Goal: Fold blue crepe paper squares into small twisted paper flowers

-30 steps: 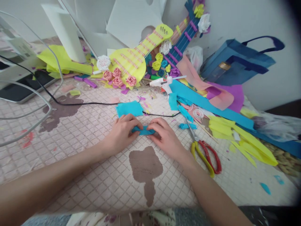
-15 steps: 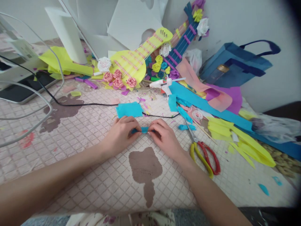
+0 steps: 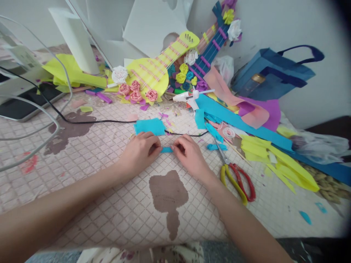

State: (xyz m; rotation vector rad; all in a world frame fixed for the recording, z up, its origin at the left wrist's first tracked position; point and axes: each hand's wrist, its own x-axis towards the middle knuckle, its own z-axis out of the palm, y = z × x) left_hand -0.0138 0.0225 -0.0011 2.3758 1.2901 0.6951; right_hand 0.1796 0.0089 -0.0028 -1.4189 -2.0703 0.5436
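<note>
A narrow strip of blue crepe paper (image 3: pixel 166 149) stretches between my two hands, just above or on the quilted cloth. My left hand (image 3: pixel 142 150) pinches its left end between thumb and fingers. At the right end, my right hand (image 3: pixel 189 154) is closed on it the same way. The fingers cover both ends of the strip. Right behind my left hand lies a flat blue paper piece (image 3: pixel 150 126). To the right of my right hand are a small folded blue piece (image 3: pixel 216 147) and scissors (image 3: pixel 238 180) with one yellow and one red handle.
Behind stand a yellow paper guitar (image 3: pixel 148 75) with pink roses and a dark blue one (image 3: pixel 210 56). A white glue gun (image 3: pixel 189 96) lies before them. A black cable (image 3: pixel 109 121) crosses the cloth. Yellow paper (image 3: pixel 285 164) and a blue bag (image 3: pixel 271 75) are at right.
The fingers have shifted slightly along the strip, and it now looks flatter and straighter between them. The whole view has moved a little.
</note>
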